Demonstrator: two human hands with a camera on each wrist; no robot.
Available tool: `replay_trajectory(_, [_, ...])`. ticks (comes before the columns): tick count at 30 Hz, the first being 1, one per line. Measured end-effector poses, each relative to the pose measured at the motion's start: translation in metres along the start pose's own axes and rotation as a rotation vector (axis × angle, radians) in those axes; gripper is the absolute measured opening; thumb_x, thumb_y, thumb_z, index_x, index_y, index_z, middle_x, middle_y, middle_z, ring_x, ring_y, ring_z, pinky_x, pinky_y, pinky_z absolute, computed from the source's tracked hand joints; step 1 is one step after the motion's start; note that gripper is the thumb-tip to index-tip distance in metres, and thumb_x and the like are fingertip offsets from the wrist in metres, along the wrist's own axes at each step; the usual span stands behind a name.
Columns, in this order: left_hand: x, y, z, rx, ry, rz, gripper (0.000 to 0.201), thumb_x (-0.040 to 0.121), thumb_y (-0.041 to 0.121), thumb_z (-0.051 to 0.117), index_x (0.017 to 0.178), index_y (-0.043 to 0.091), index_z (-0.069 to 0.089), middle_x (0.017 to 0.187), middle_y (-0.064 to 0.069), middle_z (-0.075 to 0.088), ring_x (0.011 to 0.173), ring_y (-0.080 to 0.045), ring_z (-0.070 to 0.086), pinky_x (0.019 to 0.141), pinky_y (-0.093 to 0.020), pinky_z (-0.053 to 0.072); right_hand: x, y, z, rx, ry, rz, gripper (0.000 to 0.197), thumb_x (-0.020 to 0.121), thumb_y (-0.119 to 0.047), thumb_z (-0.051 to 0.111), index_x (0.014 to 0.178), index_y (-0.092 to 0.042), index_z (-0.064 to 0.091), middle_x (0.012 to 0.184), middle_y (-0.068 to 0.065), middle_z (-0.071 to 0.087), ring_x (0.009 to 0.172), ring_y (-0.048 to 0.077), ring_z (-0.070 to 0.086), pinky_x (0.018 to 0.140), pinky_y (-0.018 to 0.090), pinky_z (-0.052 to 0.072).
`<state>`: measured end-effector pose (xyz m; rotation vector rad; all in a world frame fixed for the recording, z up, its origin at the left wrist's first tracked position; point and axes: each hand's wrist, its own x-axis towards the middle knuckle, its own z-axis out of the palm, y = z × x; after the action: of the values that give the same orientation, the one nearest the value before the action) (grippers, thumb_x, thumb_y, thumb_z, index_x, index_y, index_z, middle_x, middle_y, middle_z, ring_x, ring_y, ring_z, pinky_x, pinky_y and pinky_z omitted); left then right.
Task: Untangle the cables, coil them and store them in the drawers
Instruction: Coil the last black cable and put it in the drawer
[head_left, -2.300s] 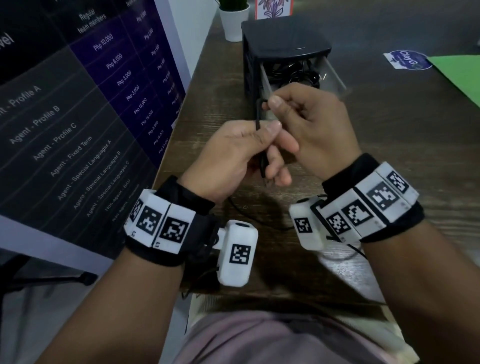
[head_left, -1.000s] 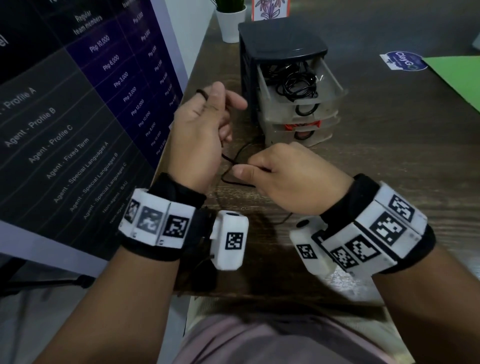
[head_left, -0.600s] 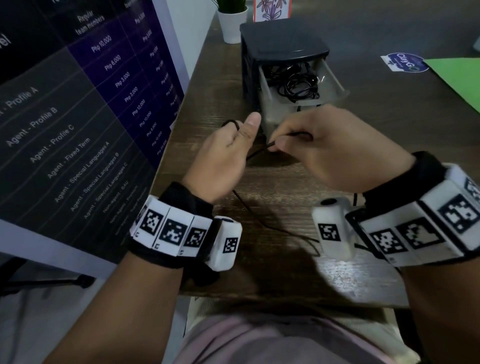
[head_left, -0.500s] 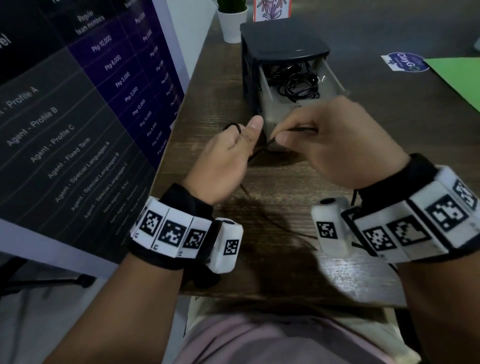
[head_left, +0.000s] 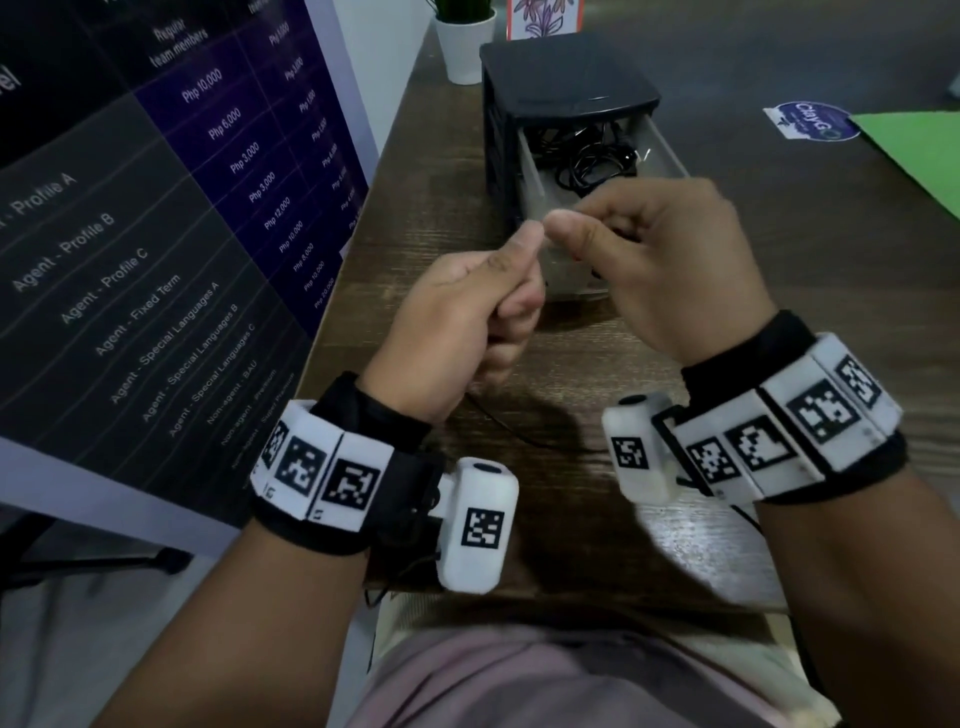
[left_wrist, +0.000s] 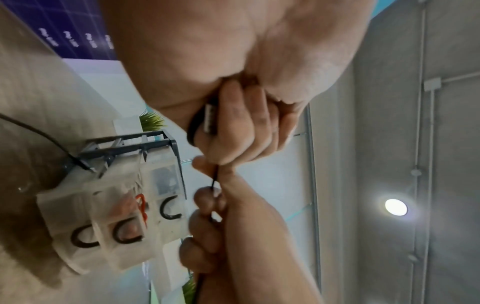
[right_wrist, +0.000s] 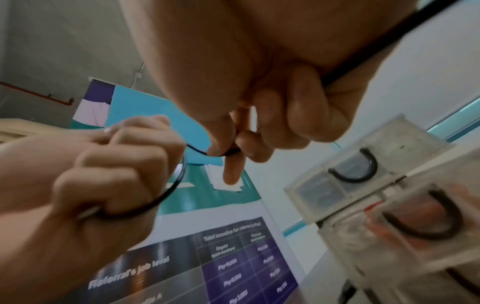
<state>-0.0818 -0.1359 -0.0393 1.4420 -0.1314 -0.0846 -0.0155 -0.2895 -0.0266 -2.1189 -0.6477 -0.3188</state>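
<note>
A thin black cable (right_wrist: 179, 176) runs taut between both fists, raised above the bench (head_left: 779, 249) in front of the drawer unit (head_left: 566, 98). The left hand (head_left: 457, 322) curls round a loop and its USB plug (left_wrist: 209, 118); the right hand (head_left: 670, 260) pinches the strand. From the head view the cable is almost wholly hidden. The top drawer (head_left: 670, 156) stands open with dark cables (head_left: 592, 161) inside, its front covered by the hands.

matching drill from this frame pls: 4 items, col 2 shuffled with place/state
1. left hand
2. right hand
3. top drawer
4. plant pot

A. pulled open, black cables inside
B. at the desk's far end, beyond the drawer unit
C. fist closed round the coiled thin black cable
D. pinches the cable between thumb and forefinger

Pairs: 1-C, 2-D, 3-A, 4-B
</note>
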Motion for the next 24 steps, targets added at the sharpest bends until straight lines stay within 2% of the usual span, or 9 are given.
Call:
replay_trajectory(3, [0.002,0.005,-0.001,-0.168,-0.013,0.047,0.050,0.104,0.039,0.032,0.057,0.021,0.036,0.052,0.006,0.024,0.040,-0.009,0.015,0.039,-0.019,0.012,-0.004,-0.001,0.013,-0.038,-0.113,0.016,0.038,0.100,-0.037,0.052,0.064,-0.030,0.058,0.055,-0.011,0.051,0.055,0.001,0.046,0.053,0.016,0.031])
replay_trajectory(5, [0.003,0.009,-0.003,-0.269,-0.009,0.090,0.052,0.105,0.039,0.028,0.057,0.021,0.036,0.052,0.005,0.023,0.039,-0.007,0.015,0.037,-0.017,0.012,-0.009,-0.001,0.023,-0.054,-0.146,0.011,0.043,0.102,-0.032,0.049,0.059,-0.031,0.045,0.053,-0.012,0.046,0.053,0.001,0.045,0.052,0.017,0.029])
replay_trajectory(8, [0.005,0.014,-0.008,-0.387,0.011,0.140,0.054,0.107,0.039,0.023,0.058,0.020,0.037,0.053,0.005,0.025,0.037,-0.005,0.017,0.035,-0.016,0.014,-0.016,0.002,0.033,-0.094,-0.251,0.004,0.039,0.103,-0.036,0.043,0.070,-0.020,0.055,0.064,-0.006,0.057,0.063,0.010,0.055,0.058,0.031,0.038])
replay_trajectory(9, [0.005,0.015,-0.010,-0.413,0.024,0.157,0.054,0.107,0.040,0.023,0.059,0.020,0.038,0.053,0.006,0.026,0.038,-0.005,0.018,0.034,-0.017,0.016,-0.018,0.002,0.034,-0.101,-0.292,0.009,0.039,0.104,-0.038,0.042,0.073,-0.020,0.057,0.067,-0.007,0.060,0.065,0.010,0.057,0.060,0.030,0.039])
replay_trajectory(12, [0.006,0.014,-0.015,-0.484,0.067,0.210,0.045,0.107,0.036,0.024,0.070,0.017,0.042,0.059,0.006,0.031,0.043,-0.006,0.025,0.038,-0.018,0.025,-0.022,-0.001,0.034,-0.088,-0.373,0.016,0.041,0.104,-0.040,0.040,0.071,-0.023,0.057,0.059,-0.011,0.053,0.058,0.000,0.051,0.054,0.018,0.032])
replay_trajectory(15, [0.009,0.008,-0.014,-0.484,0.172,0.280,0.029,0.106,0.024,0.030,0.086,0.013,0.047,0.068,0.003,0.034,0.053,-0.008,0.031,0.049,-0.021,0.031,-0.024,-0.004,0.034,-0.098,-0.412,-0.002,0.042,0.103,-0.040,0.042,0.070,-0.021,0.059,0.055,-0.010,0.051,0.056,0.001,0.050,0.054,0.019,0.032])
replay_trajectory(19, [0.013,-0.001,-0.018,-0.261,0.384,0.357,0.010,0.098,0.013,0.040,0.098,0.013,0.051,0.072,0.005,0.041,0.059,-0.008,0.037,0.057,-0.022,0.035,-0.025,-0.004,0.027,-0.146,-0.495,0.001,0.043,0.101,-0.044,0.046,0.068,-0.021,0.060,0.050,-0.012,0.051,0.053,-0.001,0.051,0.052,0.017,0.031])
replay_trajectory(22, [0.014,-0.012,-0.025,0.161,0.525,0.361,0.011,0.094,0.020,0.045,0.102,0.019,0.052,0.078,0.006,0.045,0.065,-0.009,0.041,0.064,-0.025,0.039,-0.025,-0.008,0.018,-0.134,-0.542,-0.028,0.043,0.099,-0.046,0.050,0.068,-0.020,0.065,0.051,-0.013,0.054,0.055,-0.003,0.054,0.051,0.013,0.034])
replay_trajectory(24, [0.014,-0.021,-0.029,0.433,0.514,0.297,0.009,0.096,0.024,0.045,0.101,0.024,0.052,0.086,0.009,0.049,0.074,-0.007,0.046,0.072,-0.025,0.040,-0.024,-0.013,0.010,-0.092,-0.555,-0.030,0.042,0.096,-0.046,0.054,0.065,-0.021,0.067,0.048,-0.012,0.052,0.049,0.000,0.052,0.049,0.012,0.034])
